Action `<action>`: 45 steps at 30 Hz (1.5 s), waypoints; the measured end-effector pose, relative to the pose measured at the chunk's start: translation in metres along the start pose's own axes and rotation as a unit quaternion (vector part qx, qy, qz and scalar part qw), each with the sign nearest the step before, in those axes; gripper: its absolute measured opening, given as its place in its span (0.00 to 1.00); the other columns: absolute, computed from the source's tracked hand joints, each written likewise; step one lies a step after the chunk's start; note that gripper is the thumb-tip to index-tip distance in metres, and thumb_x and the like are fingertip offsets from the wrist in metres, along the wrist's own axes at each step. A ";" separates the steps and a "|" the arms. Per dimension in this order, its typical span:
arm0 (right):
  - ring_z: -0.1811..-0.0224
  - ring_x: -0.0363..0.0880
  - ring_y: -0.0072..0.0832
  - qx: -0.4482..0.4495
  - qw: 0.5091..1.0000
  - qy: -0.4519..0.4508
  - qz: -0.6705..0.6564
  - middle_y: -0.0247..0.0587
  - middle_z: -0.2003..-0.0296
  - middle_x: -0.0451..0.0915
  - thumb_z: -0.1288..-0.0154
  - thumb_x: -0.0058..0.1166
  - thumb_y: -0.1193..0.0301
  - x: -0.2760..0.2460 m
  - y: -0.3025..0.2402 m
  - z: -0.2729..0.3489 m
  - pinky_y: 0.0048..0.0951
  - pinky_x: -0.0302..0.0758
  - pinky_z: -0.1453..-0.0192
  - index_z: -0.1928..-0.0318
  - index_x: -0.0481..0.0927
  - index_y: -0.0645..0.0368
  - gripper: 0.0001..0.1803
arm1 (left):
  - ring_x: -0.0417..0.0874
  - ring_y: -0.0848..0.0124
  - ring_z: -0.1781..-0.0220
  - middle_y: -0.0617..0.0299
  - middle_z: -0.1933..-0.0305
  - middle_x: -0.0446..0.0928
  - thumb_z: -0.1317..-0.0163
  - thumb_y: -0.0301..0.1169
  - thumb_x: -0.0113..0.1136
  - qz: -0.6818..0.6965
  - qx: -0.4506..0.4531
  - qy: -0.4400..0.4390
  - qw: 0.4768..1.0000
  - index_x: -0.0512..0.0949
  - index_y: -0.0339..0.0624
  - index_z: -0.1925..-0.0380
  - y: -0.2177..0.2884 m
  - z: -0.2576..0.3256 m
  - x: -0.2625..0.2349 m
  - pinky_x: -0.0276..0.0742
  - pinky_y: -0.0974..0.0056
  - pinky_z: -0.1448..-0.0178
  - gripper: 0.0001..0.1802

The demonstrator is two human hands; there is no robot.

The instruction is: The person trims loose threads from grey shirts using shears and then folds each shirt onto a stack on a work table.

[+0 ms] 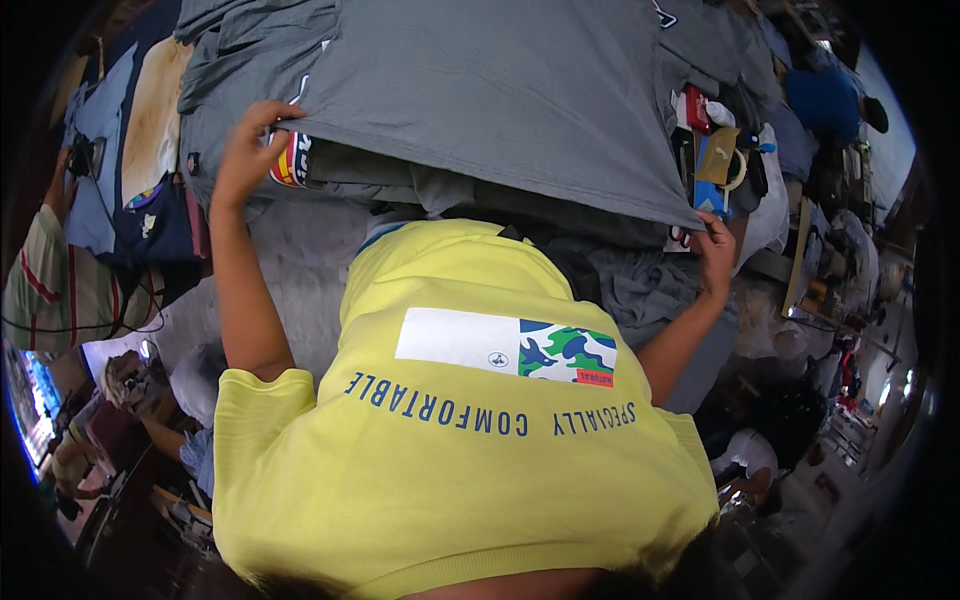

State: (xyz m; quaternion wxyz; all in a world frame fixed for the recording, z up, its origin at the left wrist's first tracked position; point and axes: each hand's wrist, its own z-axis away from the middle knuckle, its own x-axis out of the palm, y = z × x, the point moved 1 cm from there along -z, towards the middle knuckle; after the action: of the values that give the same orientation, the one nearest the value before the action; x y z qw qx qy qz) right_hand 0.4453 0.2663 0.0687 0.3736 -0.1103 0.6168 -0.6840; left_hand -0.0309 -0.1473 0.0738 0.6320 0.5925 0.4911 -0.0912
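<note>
1. The left hand (245,150) is pinching the near left corner of a grey garment (500,90), at ten o'clock in the view.
2. The right hand (715,255) is gripping the garment's near right corner, at three o'clock, fingers curled over the edge.
3. The garment is lying spread across a pile of clothes (560,240), at twelve o'clock.
4. A yellow shirt (450,450) is filling six o'clock.
5. A tape roll (738,170) is sitting at two o'clock.
</note>
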 end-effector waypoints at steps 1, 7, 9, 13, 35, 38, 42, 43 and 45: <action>0.67 0.74 0.19 0.003 1.000 -0.012 -0.008 0.33 0.67 0.77 0.45 0.47 0.81 0.000 -0.006 -0.003 0.18 0.69 0.62 0.57 0.76 0.66 0.13 | 0.74 0.72 0.61 0.62 0.64 0.76 0.47 0.24 0.51 0.084 -0.048 0.008 0.995 0.76 0.36 0.63 0.001 -0.005 -0.010 0.68 0.70 0.55 0.11; 0.67 0.73 0.19 0.011 0.985 0.037 -0.169 0.33 0.66 0.77 0.43 0.52 0.70 0.029 -0.007 -0.090 0.18 0.66 0.63 0.58 0.76 0.63 0.13 | 0.71 0.81 0.59 0.69 0.61 0.76 0.40 0.35 0.52 0.289 -0.111 0.115 0.944 0.77 0.39 0.60 -0.062 -0.062 0.004 0.63 0.77 0.55 0.13; 0.66 0.73 0.20 0.073 0.988 0.036 -0.130 0.32 0.67 0.77 0.42 0.53 0.67 0.043 0.015 -0.115 0.22 0.67 0.60 0.59 0.76 0.62 0.13 | 0.71 0.81 0.59 0.69 0.62 0.76 0.40 0.37 0.54 0.354 -0.163 0.109 0.915 0.78 0.39 0.60 -0.087 -0.077 0.027 0.63 0.77 0.53 0.15; 0.65 0.74 0.21 0.101 0.980 0.064 -0.159 0.32 0.68 0.77 0.43 0.55 0.66 0.060 0.033 -0.126 0.22 0.67 0.59 0.59 0.76 0.62 0.14 | 0.71 0.80 0.57 0.69 0.61 0.76 0.40 0.38 0.53 0.369 -0.164 0.141 0.904 0.78 0.41 0.60 -0.098 -0.077 0.041 0.60 0.77 0.49 0.14; 0.32 0.46 0.33 -0.329 0.829 -0.060 0.448 0.25 0.35 0.53 0.40 0.44 0.51 0.240 -0.018 -0.100 0.44 0.47 0.34 0.39 0.62 0.39 0.28 | 0.50 0.63 0.31 0.62 0.33 0.52 0.42 0.47 0.49 -0.221 0.031 -0.043 0.974 0.60 0.53 0.40 0.034 -0.054 0.156 0.49 0.51 0.33 0.30; 0.32 0.46 0.33 -0.320 0.829 -0.064 0.454 0.26 0.35 0.53 0.39 0.43 0.52 0.240 -0.018 -0.100 0.43 0.46 0.33 0.39 0.61 0.39 0.28 | 0.49 0.59 0.31 0.60 0.32 0.50 0.42 0.49 0.49 -0.237 0.024 -0.011 0.971 0.59 0.55 0.39 0.036 -0.054 0.154 0.47 0.50 0.33 0.31; 0.32 0.46 0.33 -0.319 0.838 -0.074 0.437 0.26 0.35 0.53 0.39 0.43 0.52 0.239 -0.022 -0.099 0.44 0.47 0.33 0.39 0.61 0.40 0.28 | 0.47 0.55 0.31 0.59 0.31 0.48 0.44 0.52 0.49 -0.237 -0.021 0.008 0.971 0.58 0.56 0.38 0.028 -0.052 0.153 0.46 0.48 0.34 0.34; 0.32 0.46 0.33 -0.318 0.841 -0.077 0.430 0.26 0.35 0.53 0.39 0.43 0.52 0.239 -0.022 -0.099 0.44 0.47 0.33 0.39 0.61 0.40 0.28 | 0.47 0.54 0.31 0.59 0.31 0.48 0.45 0.53 0.50 -0.247 -0.036 0.012 0.968 0.58 0.56 0.38 0.028 -0.052 0.150 0.46 0.47 0.34 0.35; 0.32 0.46 0.34 -0.323 0.837 -0.072 0.436 0.27 0.35 0.54 0.39 0.43 0.52 0.238 -0.021 -0.100 0.44 0.47 0.33 0.39 0.62 0.40 0.28 | 0.47 0.53 0.31 0.59 0.31 0.47 0.46 0.54 0.50 -0.256 -0.049 0.014 0.965 0.57 0.57 0.38 0.027 -0.052 0.149 0.46 0.46 0.34 0.36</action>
State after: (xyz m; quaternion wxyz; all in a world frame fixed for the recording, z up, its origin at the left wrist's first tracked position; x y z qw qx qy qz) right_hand 0.2105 0.1874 -0.0071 0.6196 0.0064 0.7584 -0.2025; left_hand 0.0360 -0.0260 -0.0076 0.6089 0.4168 0.6390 -0.2173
